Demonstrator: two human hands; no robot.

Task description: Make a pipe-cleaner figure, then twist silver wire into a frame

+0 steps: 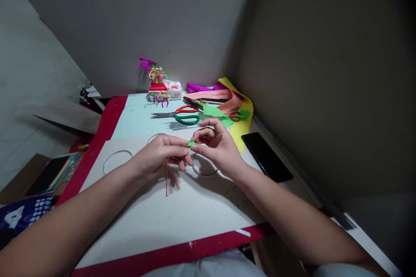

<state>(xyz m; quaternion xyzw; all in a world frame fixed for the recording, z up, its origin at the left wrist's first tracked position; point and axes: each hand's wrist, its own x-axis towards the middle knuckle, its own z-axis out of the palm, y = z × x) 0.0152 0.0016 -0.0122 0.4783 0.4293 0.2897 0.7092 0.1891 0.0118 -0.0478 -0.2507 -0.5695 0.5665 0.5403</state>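
Near the middle of the frame, the left hand (160,153) and right hand (217,149) meet fingertip to fingertip, each grip pinching a small, bright-green, crumpled piece (190,143) above the desk (136,225). The step in hand looks like fine shaping or fastening of this piece; further work on it would call for a steady left pinch and small, light turns of the right thumb and forefinger.

The fingertips cover much of the green piece, so its full form and material are hard to make out. Below the left hand hang thin, salmon-pink strips (167,181); their upper ends are hidden, and whether they join the green piece cannot be told. A thin, pale-grey ring (205,175) lies partly behind the right hand, and another (120,151) at centre left is cut off by the left forearm. Toward the upper centre, the overlapping colourful figures (157,75) above the red-and-white box (173,91) are too small to separate. Dark specks right of centre stay unclear.
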